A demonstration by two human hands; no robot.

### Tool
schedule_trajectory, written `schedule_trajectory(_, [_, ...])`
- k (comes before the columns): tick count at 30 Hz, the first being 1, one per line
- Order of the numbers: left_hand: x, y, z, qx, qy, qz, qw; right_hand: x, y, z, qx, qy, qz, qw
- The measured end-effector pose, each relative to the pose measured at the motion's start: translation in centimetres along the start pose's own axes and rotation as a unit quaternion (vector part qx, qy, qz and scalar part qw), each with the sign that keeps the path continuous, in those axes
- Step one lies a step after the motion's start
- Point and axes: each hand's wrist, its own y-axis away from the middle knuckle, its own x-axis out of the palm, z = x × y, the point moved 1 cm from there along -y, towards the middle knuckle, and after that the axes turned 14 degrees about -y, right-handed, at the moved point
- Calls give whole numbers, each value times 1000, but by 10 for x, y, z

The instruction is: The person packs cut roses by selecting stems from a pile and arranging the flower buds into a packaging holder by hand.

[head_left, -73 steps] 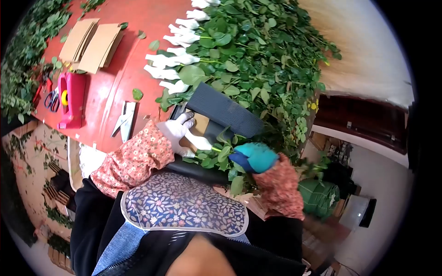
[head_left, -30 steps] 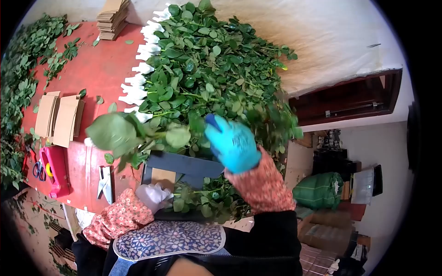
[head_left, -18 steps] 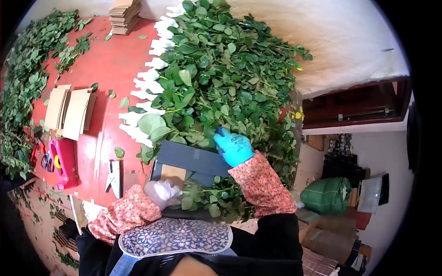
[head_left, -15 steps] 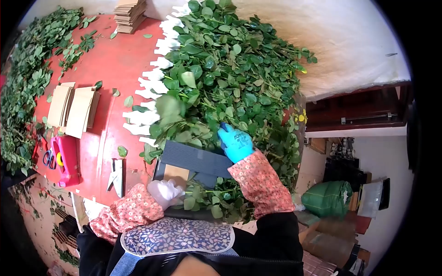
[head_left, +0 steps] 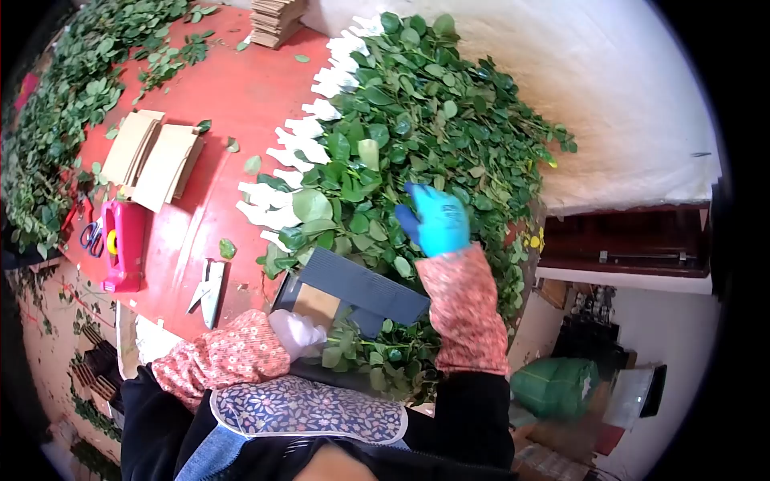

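Note:
My left hand (head_left: pixel 298 333), in a whitish glove, is closed at the near edge of the dark ribbed stand (head_left: pixel 361 287). Leafy stems (head_left: pixel 365 353) run rightward from it; its fingertips are partly hidden. A brown cardboard piece (head_left: pixel 315 304) lies on the stand just beyond this hand. My right hand (head_left: pixel 437 216), in a blue glove with dark fingertips, hovers over the large heap of leafy stems (head_left: pixel 457 136), thumb and fingers apart, nothing visible between them. White-wrapped heads (head_left: pixel 293 148) line the heap's left side. One pale green bud (head_left: pixel 368 154) stands among the leaves.
On the red table (head_left: pixel 241 104) lie a grey-white stapler-like tool (head_left: pixel 209 293), a pink tape dispenser (head_left: pixel 122 248), scissors (head_left: pixel 91 239) and cardboard stacks (head_left: pixel 167 168). More foliage (head_left: pixel 76 104) covers the far left. A wall (head_left: pixel 634 104) borders the right.
My right hand has lifted away from the leaves beside the stand and moved up and right, its fingers now apart. My left hand stays beside the stand. The whole view has shifted slightly.

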Motion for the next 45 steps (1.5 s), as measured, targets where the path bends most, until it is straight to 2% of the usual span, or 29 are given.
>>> schedule_trajectory(1, [2,0,1,1,-2,-2,1000,21,-8,-8,-7,83,31,996])
schedule_trajectory(3, [-4,0,0,-10,6,16,1000,38,-18,-4,105,142,183,967])
schedule_trajectory(5, [-6,1,0,-15,23,32,999,41,-23,-16,135,181,233,946])
schedule_trajectory(8, [-2,0,-1,-28,36,40,998,-2,-4,-47,101,-4,-7,995])
schedule_trajectory(10, [0,1,0,-21,44,29,998,-62,15,-40,53,-43,-167,983])
schedule_trajectory(11, [-1,1,0,-16,46,27,998,-91,27,-33,144,-307,-298,893])
schedule_trajectory(12, [-3,1,1,-14,54,42,998,-119,40,-25,142,-532,-472,689])
schedule_trajectory(14, [-2,2,1,-16,62,16,998,-185,74,32,119,-543,-539,633])
schedule_trajectory(16, [-5,3,1,-19,65,14,998,-204,104,8,46,-499,-539,677])
schedule_trajectory(19, [-12,3,0,-16,41,28,999,-148,128,-99,126,-532,-466,696])
schedule_trajectory(20, [-10,2,0,-13,38,18,999,-120,147,-149,173,-396,-435,790])
schedule_trajectory(21, [-6,2,1,-13,37,6,999,-98,160,-178,180,-288,-405,849])
schedule_trajectory(23, [-7,2,1,-20,30,12,999,-64,184,-210,155,-95,-363,914])
schedule_trajectory(24, [-6,3,1,-13,32,-14,999,-65,187,-210,161,-92,-369,911])
schedule_trajectory(25, [-4,5,3,-5,33,-37,999,-67,187,-212,153,-197,-417,874])
schedule_trajectory(26, [-4,6,2,4,28,-30,999,-77,178,-183,145,-391,-451,789])
schedule_trajectory(27, [-5,5,1,-5,20,-32,999,-87,168,-149,124,-558,-495,655])
schedule_trajectory(29, [-4,3,-1,-7,10,-32,999,-126,128,-9,121,-642,-462,600])
schedule_trajectory(31, [2,0,1,0,19,-44,999,-135,139,-27,135,-699,-335,617])
schedule_trajectory(32, [12,-2,6,17,26,-36,999,-97,151,-83,143,-570,-346,731])
schedule_trajectory(34, [30,-6,13,-1,43,-20,999,-91,126,-18,354,-394,-241,813])
schedule_trajectory(35, [-2,-1,0,5,-37,-7,999,-54,141,-73,301,-224,-162,913])
schedule_trajectory(36, [-5,0,-1,-5,-16,-14,1000,-17,156,-128,231,-32,-113,966])
schedule_trajectory(37, [5,0,5,8,33,-37,999,-1,176,-158,155,195,-32,968])
schedule_trajectory(40, [-9,3,-3,12,1,-56,998,-13,182,-163,143,183,-76,970])
schedule_trajectory(41, [-3,4,-2,15,39,-91,995,-20,170,-167,174,189,-36,966])
schedule_trajectory(42, [-12,7,-7,-4,49,-41,998,-35,165,-141,106,181,-156,965])
schedule_trajectory(44, [-22,5,-12,-25,20,-7,999,-94,134,-68,18,125,-215,968])
schedule_trajectory(45, [-12,3,-10,-16,17,-5,1000,-115,127,-23,29,113,-206,972])
